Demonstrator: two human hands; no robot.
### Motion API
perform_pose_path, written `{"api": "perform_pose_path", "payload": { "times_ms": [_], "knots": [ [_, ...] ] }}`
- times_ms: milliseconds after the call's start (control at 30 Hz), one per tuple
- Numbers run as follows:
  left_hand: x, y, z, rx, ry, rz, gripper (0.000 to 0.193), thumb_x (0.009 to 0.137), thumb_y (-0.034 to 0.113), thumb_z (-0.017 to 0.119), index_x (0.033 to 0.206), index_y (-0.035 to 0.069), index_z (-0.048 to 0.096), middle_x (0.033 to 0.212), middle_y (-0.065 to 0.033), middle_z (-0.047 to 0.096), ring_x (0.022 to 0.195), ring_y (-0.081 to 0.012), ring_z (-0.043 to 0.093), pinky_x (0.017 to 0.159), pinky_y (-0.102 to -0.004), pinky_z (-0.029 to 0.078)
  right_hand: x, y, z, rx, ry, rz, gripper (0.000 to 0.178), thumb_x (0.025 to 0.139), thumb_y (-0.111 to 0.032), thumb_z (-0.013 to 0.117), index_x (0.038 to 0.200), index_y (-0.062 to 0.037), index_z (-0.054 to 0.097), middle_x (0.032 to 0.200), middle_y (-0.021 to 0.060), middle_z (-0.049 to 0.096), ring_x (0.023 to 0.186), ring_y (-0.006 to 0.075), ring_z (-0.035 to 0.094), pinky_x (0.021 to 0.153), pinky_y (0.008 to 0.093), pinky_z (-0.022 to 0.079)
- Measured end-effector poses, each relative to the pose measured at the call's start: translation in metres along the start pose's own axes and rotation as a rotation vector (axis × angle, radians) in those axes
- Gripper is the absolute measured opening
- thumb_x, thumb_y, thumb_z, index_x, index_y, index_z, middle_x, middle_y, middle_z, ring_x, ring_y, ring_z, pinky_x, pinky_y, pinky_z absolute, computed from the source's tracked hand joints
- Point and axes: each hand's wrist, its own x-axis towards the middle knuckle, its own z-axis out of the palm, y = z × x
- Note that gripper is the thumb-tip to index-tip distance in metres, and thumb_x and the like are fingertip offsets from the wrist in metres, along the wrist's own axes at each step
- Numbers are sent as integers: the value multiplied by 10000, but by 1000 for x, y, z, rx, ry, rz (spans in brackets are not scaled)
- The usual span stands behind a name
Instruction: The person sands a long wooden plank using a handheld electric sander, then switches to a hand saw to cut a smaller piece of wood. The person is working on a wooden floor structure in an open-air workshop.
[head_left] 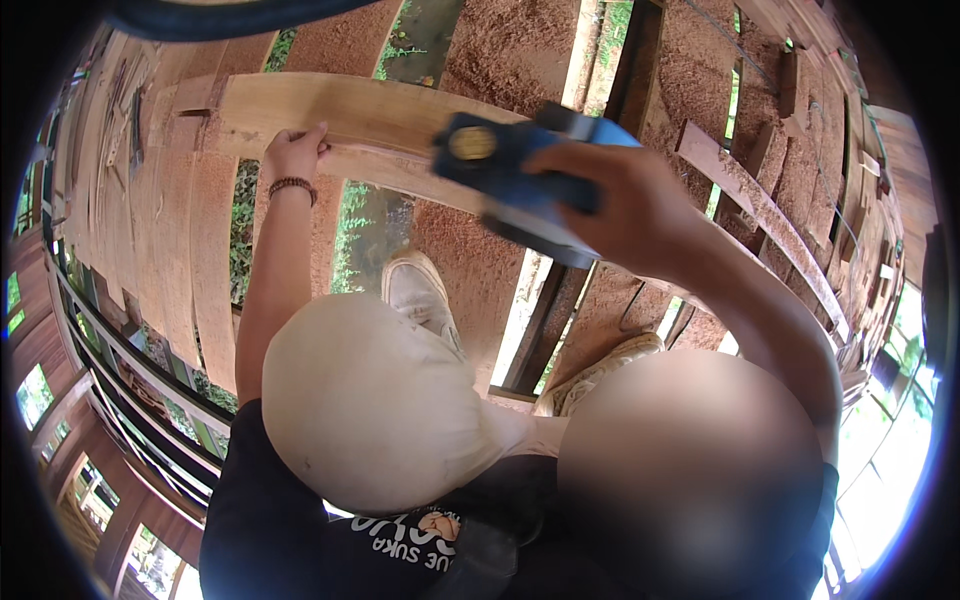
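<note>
A long pale wooden plank (pixel 370 112) lies across the upper middle of the view. My left hand (pixel 293 156) is closed on its near edge, toward the left end, with a beaded bracelet on the wrist. My right hand (pixel 625 195) wraps round the handle of a blue and black electric planer (pixel 510 165). Motion smears the planer, which covers the plank's right part. Whether its sole touches the wood cannot be told.
Slatted floorboards (pixel 455 300) carry reddish sawdust (pixel 510 55), with open gaps between them. My shoes (pixel 415 290) stand on the boards below the plank. A narrow loose board (pixel 750 200) lies at the right. Stacked planks (pixel 110 190) fill the left side.
</note>
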Motion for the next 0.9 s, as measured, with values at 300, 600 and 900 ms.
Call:
{"api": "perform_pose_path", "payload": {
  "times_ms": [300,600,900],
  "knots": [
    [8,-14,9,-212,14,-58,193,893,52,787,924,-35,618,837,-92,668,680,-136,652,656,-261,617,-175,113,-57,-203,159,240,401,789,-5,764,1178,-96,729,1026,148,748,907,265,748,777,358,584],
    [1,-25,0,-256,12,2,177,898,63,791,924,-29,642,868,-82,667,742,-132,651,713,-241,610,-164,124,-12,-99,175,88,379,804,14,751,1166,-95,723,867,115,694,723,279,705,634,363,550],
    [-6,-22,-9,-237,-4,-9,174,908,66,781,944,-37,645,875,-84,670,771,-131,657,750,-254,612,-35,52,25,-10,136,-130,405,808,-6,737,1199,-103,698,930,164,720,775,346,723,690,412,575]
  ]
}}
